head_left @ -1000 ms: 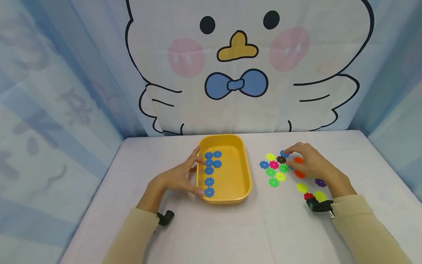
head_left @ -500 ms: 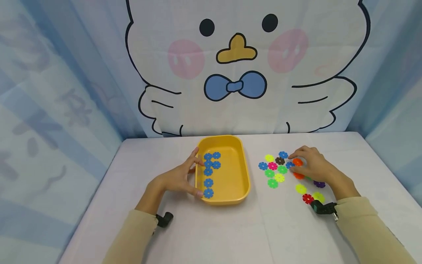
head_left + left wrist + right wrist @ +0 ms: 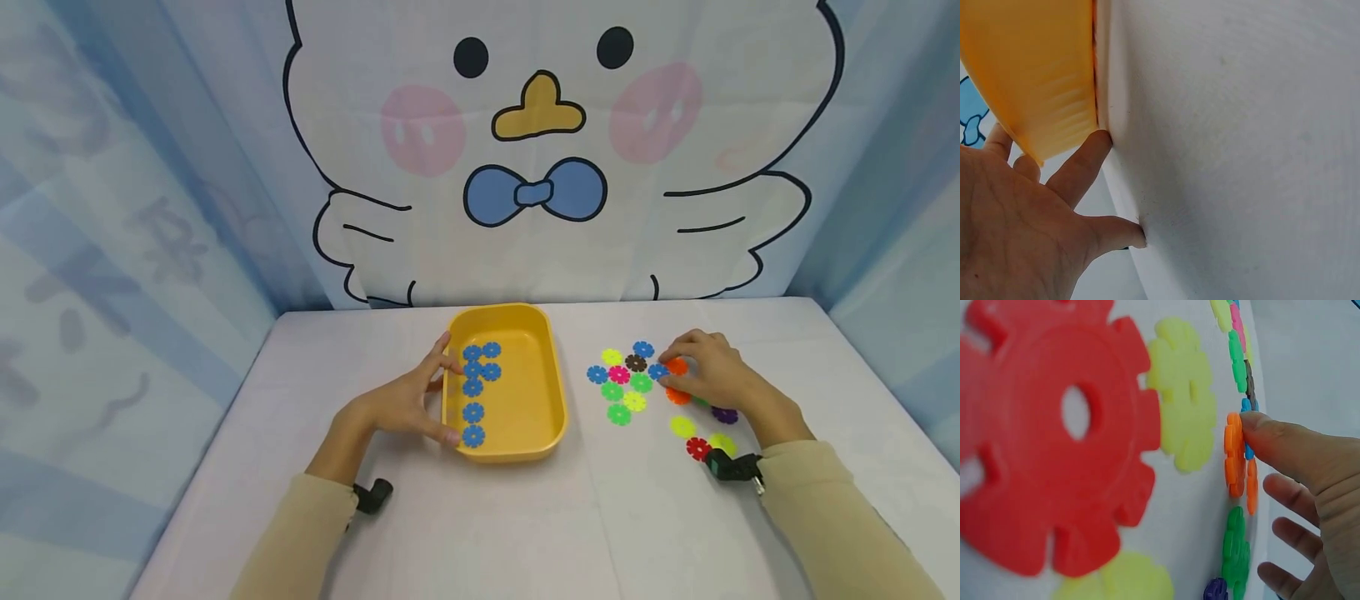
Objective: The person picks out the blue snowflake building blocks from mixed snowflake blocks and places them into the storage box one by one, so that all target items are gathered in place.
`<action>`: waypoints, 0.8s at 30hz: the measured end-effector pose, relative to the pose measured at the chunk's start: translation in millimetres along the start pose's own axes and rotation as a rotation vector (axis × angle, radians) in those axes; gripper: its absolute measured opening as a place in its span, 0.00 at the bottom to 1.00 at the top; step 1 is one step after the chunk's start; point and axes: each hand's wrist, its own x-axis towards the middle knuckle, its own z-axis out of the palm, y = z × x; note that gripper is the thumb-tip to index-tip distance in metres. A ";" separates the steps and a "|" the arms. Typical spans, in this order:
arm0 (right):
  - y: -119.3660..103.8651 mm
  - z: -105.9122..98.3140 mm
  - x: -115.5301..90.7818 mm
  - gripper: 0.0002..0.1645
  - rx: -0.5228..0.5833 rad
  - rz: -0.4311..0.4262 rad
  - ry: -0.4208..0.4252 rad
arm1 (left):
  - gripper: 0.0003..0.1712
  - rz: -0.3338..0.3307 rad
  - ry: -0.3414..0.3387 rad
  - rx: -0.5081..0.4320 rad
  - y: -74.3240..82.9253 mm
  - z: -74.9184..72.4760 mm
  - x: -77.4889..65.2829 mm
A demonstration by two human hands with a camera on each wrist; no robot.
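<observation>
A yellow tray (image 3: 525, 417) stands left of centre in the head view, with several blue interlocking discs (image 3: 472, 387) laid along its left side. My left hand (image 3: 408, 402) is spread along the tray's left wall, thumb and fingertips over the rim. In the left wrist view two straight fingers (image 3: 1079, 167) show below the tray wall, near the white cloth. At the right, my right hand (image 3: 712, 371) pinches one blue disc (image 3: 657, 372) between thumb and index finger, among loose discs. The right wrist view shows the thumb (image 3: 1254, 422) on this disc's edge; the index finger is hidden there.
Around the right hand lie more notched discs: a brown disc (image 3: 636, 362), a pink disc (image 3: 618, 375), green, yellow and orange ones. A red disc (image 3: 698, 449) lies close to the right wrist. A cartoon-printed curtain (image 3: 536, 250) hangs behind the white-covered table (image 3: 540, 533).
My right hand has moved from the far blue disc slightly nearer and right, onto the blue disc beside the orange ones. My left hand has stayed at the tray.
</observation>
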 end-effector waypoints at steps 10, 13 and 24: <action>-5.0 2.2 2.8 0.21 -0.001 0.046 -0.039 | 0.55 0.013 -0.005 0.003 -1.7 -0.8 0.4; -8.5 2.1 2.9 0.21 0.019 0.069 -0.041 | 0.56 0.010 -0.011 -0.002 -2.3 -0.2 0.5; -11.9 4.9 0.1 0.26 -0.007 0.006 -0.040 | 0.55 0.003 -0.005 0.000 -1.4 -0.2 -0.5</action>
